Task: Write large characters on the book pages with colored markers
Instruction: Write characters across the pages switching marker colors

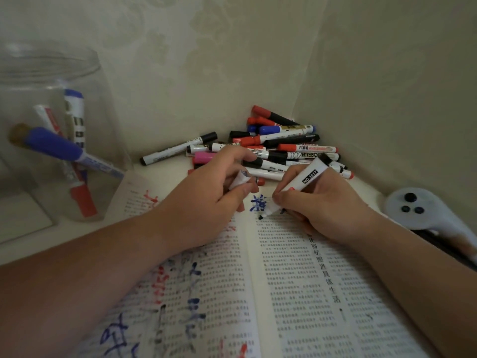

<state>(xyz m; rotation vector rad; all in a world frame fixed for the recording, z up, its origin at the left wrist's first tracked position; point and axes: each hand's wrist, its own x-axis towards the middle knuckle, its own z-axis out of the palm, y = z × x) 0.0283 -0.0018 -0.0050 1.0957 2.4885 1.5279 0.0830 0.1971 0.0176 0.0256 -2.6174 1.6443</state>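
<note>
An open book (291,293) lies before me, its left page covered with large red, blue and black characters. A blue character (259,202) sits at the top of the right page. My right hand (325,213) grips a white marker (304,180) labelled NO.3817, its black tip touching the right page just below that character. My left hand (206,200) rests on the left page and holds a small white cap (240,178) between thumb and fingers.
A pile of several red, black, blue and pink markers (273,146) fills the back corner against the walls. A clear jar (51,130) with three markers stands at the left. A white controller (423,210) lies at the right.
</note>
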